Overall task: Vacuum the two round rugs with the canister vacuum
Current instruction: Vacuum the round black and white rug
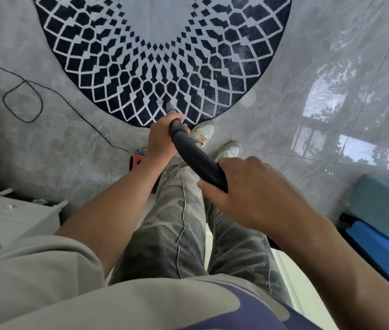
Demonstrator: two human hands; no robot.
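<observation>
A round rug [162,55] with a black and white lattice pattern lies on the grey floor ahead of me. The black vacuum hose [193,154] runs from my lap toward the rug, and its grey nozzle tip [170,107] touches the rug's near edge. My left hand [161,136] grips the front end of the hose just behind the nozzle. Farther back, my right hand [248,189] holds the same hose. A red part of the canister vacuum [137,158] shows behind my left forearm, mostly hidden.
A thin black power cord [23,101] loops across the floor at the left. A white cabinet [10,217] stands at the lower left. Blue and teal cushions [384,222] sit at the right edge. My white shoes [203,133] stand at the rug's near edge.
</observation>
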